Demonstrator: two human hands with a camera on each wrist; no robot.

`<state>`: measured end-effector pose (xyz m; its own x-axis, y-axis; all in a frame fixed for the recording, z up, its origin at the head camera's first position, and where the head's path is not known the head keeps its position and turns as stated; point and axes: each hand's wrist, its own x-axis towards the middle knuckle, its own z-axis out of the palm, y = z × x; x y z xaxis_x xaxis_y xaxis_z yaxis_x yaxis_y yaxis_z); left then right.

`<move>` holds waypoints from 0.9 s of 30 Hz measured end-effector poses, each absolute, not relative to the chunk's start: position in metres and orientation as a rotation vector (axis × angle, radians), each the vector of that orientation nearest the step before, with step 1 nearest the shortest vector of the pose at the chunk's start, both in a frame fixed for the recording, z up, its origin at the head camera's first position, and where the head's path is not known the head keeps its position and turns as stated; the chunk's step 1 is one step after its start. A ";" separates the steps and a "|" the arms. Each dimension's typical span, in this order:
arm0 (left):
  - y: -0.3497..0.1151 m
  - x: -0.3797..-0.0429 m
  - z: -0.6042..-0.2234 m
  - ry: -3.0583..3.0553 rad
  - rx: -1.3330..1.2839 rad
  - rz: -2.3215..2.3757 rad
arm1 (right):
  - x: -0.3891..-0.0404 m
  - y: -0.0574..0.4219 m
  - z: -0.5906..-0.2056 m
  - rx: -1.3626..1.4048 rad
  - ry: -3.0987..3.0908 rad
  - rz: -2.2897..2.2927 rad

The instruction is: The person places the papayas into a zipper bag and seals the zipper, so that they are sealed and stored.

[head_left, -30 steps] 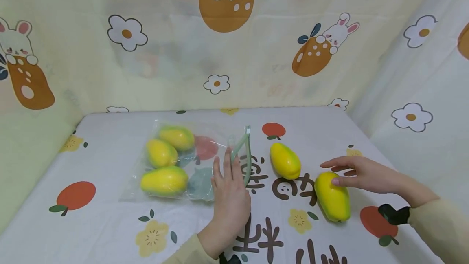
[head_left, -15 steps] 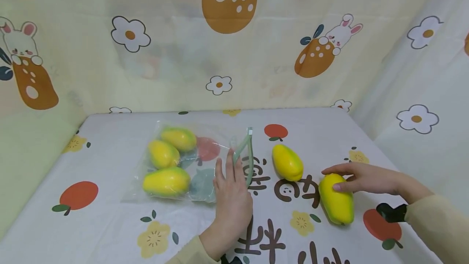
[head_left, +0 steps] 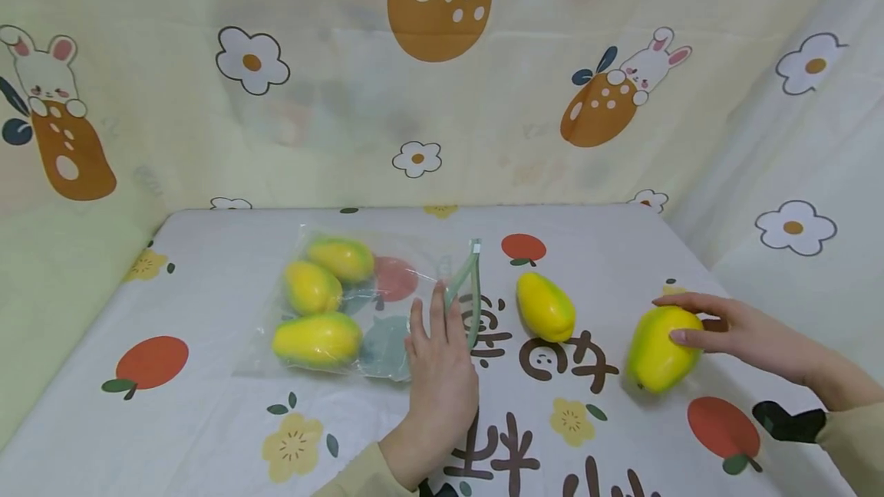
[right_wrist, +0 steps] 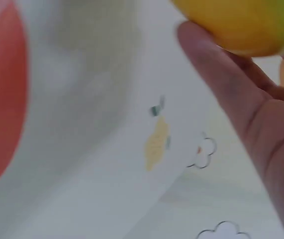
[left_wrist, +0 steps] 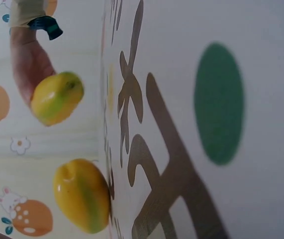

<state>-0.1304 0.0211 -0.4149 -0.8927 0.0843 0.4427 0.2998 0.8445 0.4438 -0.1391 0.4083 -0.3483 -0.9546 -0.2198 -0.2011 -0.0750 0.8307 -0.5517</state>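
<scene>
Cream fabric (head_left: 331,121) printed with rabbits and flowers hangs behind the desk (head_left: 207,436), where you have red, yellow and brown prints on a pale covering. Your left hand (head_left: 442,382) rests on the clear bag (head_left: 387,313) near its green zip (head_left: 475,294), fingers extended and slightly apart. At the bag's other end you can see three yellow-green fruits close together inside: the rear fruit (head_left: 340,259), the middle fruit (head_left: 312,287) and the front fruit (head_left: 318,340). Your right hand (head_left: 749,336) is clamped on the held fruit (head_left: 659,351) — thumb on one side, fingers round the far side — and the left wrist view shows you it is clear of the desk. Between the bag and your right hand, the loose fruit (head_left: 545,307) lies on its side on the desk. You have a black strap (head_left: 789,422) at your right wrist.
</scene>
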 end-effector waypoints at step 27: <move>0.013 -0.133 -0.404 -2.557 -0.329 -0.973 | -0.180 0.183 -0.344 -0.654 2.978 -1.140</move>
<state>-0.1330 0.0133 -0.4042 -0.8990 0.0808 0.4305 0.3466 0.7321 0.5864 -0.1796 0.1831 -0.3437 -0.9130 -0.3268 0.2443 -0.4063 0.6750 -0.6158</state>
